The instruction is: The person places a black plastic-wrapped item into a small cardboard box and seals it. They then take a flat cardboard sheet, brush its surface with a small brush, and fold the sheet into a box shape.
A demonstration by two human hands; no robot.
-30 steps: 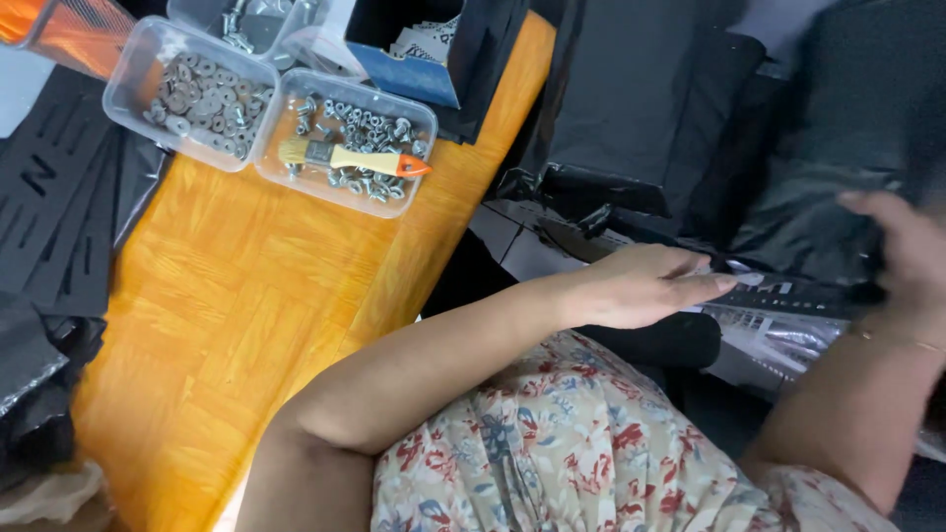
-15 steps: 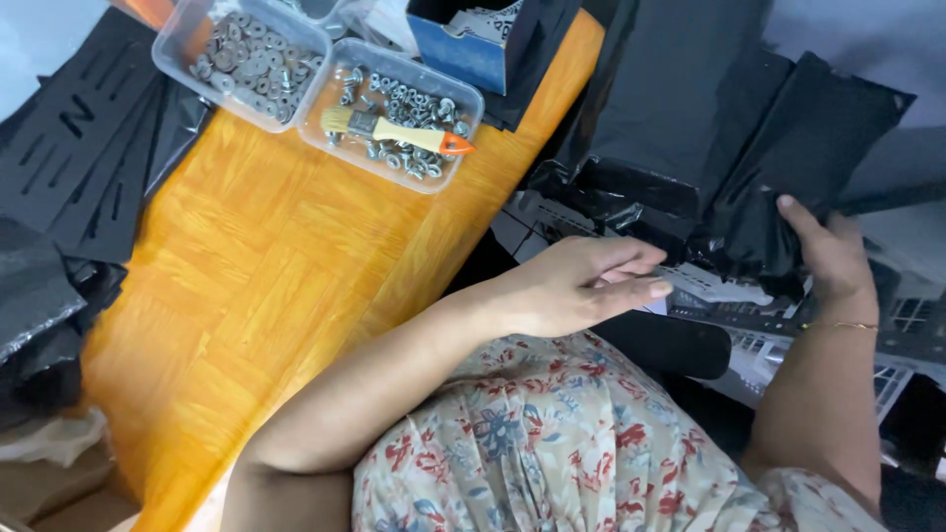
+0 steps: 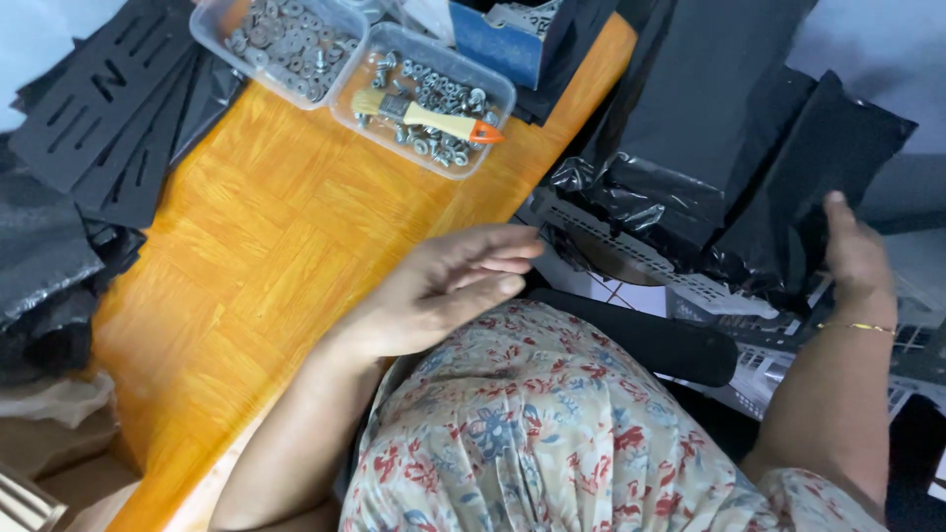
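Head view: right hand (image 3: 855,258) grips black bag (image 3: 818,167), right of frame
Left hand (image 3: 443,291) open, empty, centre, over table (image 3: 246,256) edge

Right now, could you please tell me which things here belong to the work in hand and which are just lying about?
In hand:
- right hand gripping the black plastic bag
- left hand, open, held over the lap and holding nothing

Lying about:
- small brush in a clear tub of screws
- second tub of washers
- slotted black panels
- blue box
- orange table
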